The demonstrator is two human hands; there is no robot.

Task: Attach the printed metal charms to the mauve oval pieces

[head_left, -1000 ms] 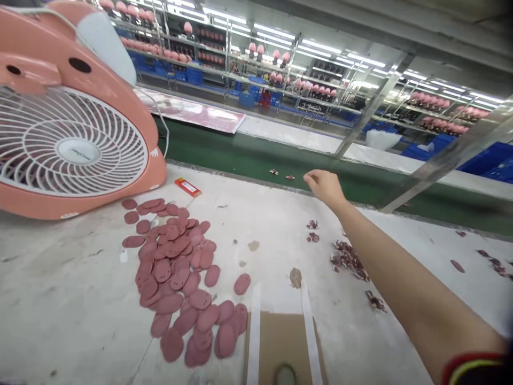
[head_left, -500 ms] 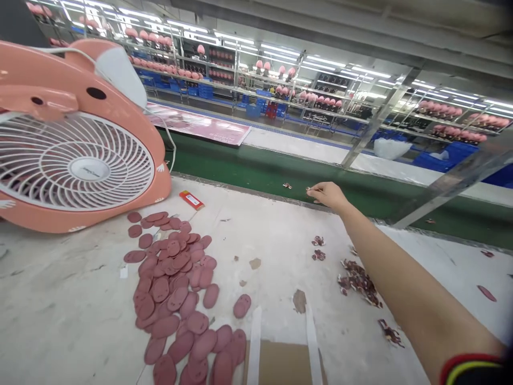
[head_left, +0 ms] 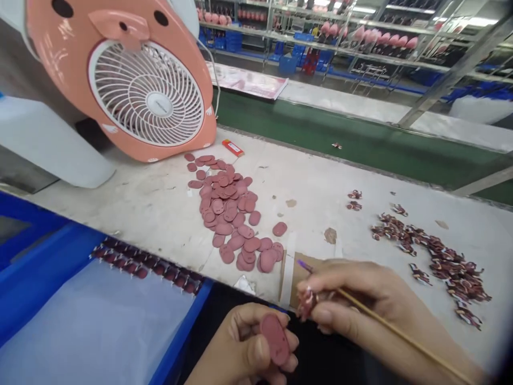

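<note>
In the lower middle, my left hand [head_left: 244, 345] pinches a flat maroon oval disc [head_left: 275, 338] with small holes in it. To its right, my right hand [head_left: 360, 299] is closed on a small maroon-and-white figure [head_left: 307, 303], held by the fingertips near the disc but apart from it. That same hand also carries a thin wooden stick [head_left: 401, 332] with a purple tip [head_left: 305, 265]. Ahead lies a heap of similar oval discs [head_left: 232, 208]. More small figures [head_left: 452, 262] are piled on the table at right.
An orange animal-faced fan [head_left: 156, 101] stands at the back left of the white table [head_left: 140, 198]. At lower left is a blue crate [head_left: 48, 267] with assembled rows [head_left: 148, 264] and a plastic sheet. Beyond runs a green belt [head_left: 280, 123] with one figure [head_left: 336, 145]. A metal post [head_left: 444, 75] slants at right.
My right hand has come back from the green belt to the near side, now with a figure and the stick. My left hand has entered view holding a disc. The view has tilted down and left.
</note>
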